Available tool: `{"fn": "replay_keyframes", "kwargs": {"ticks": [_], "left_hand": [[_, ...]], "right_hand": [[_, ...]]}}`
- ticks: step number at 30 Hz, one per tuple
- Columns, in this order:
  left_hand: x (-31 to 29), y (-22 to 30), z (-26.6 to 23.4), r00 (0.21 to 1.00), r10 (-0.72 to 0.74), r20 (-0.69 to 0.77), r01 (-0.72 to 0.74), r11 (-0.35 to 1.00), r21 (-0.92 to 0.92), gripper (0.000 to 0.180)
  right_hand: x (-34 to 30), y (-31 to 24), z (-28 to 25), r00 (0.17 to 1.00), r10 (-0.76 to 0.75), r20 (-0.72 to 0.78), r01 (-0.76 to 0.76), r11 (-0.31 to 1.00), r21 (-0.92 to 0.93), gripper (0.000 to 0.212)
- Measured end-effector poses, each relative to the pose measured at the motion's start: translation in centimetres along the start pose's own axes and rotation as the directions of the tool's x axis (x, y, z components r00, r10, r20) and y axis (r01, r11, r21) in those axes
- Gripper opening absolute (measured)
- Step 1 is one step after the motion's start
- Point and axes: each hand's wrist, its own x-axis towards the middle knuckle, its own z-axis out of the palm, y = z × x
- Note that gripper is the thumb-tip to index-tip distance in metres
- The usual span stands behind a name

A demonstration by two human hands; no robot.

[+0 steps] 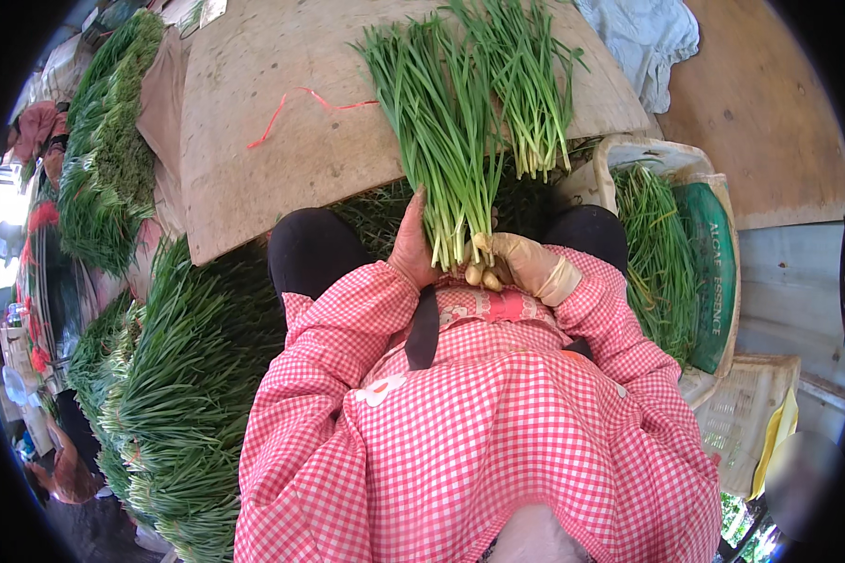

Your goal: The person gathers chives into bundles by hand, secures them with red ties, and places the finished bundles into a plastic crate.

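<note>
A loose bunch of garlic chives [441,141] slants across the near edge of the wooden board, its pale stalk ends toward me. My bare left hand [413,246] is closed around the left side of its lower stalks. My right hand [516,263], in a cream glove, curls its fingers at the stalk ends, pinching some of them; its fingertips are partly hidden. A second bunch of chives [532,94] lies on the board just to the right. The red tie strip [314,92] stretches over the board, its right end reaching the held bunch.
The wooden board [244,169] spans the front. Tall heaps of chives [188,375] stand at my left, with more [113,141] beyond. At right sits a white crate [620,150] of loose greens [657,253]. A pale blue cloth [643,42] lies at the far right.
</note>
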Motion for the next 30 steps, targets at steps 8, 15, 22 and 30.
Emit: {"fn": "replay_keyframes", "kwargs": {"ticks": [8, 15, 22, 30], "left_hand": [[-0.8, 0.1, 0.8, 0.998, 0.012, -0.058, -0.012, 1.000, 0.003, 0.067], [-0.3, -0.4, 0.2, 0.992, 0.018, -0.127, -0.018, 1.000, -0.004, 0.063], [-0.4, 0.0, -0.4, 0.980, -0.160, -0.120, 0.168, 0.984, 0.060, 0.047], [-0.5, -0.2, -1.6, 0.981, -0.062, -0.182, 0.085, 0.989, 0.123, 0.027]], "right_hand": [[-4.7, -7.7, 5.9, 0.930, -0.324, -0.171, -0.168, 0.038, -0.985, 0.035], [0.9, -3.8, 3.9, 0.818, -0.552, 0.159, -0.014, -0.296, -0.955, 0.048], [1.1, -2.0, 4.0, 0.785, -0.552, 0.281, 0.075, -0.366, -0.928, 0.016], [-9.8, -9.9, 7.1, 0.865, -0.300, 0.403, 0.494, 0.648, -0.579, 0.023]]}}
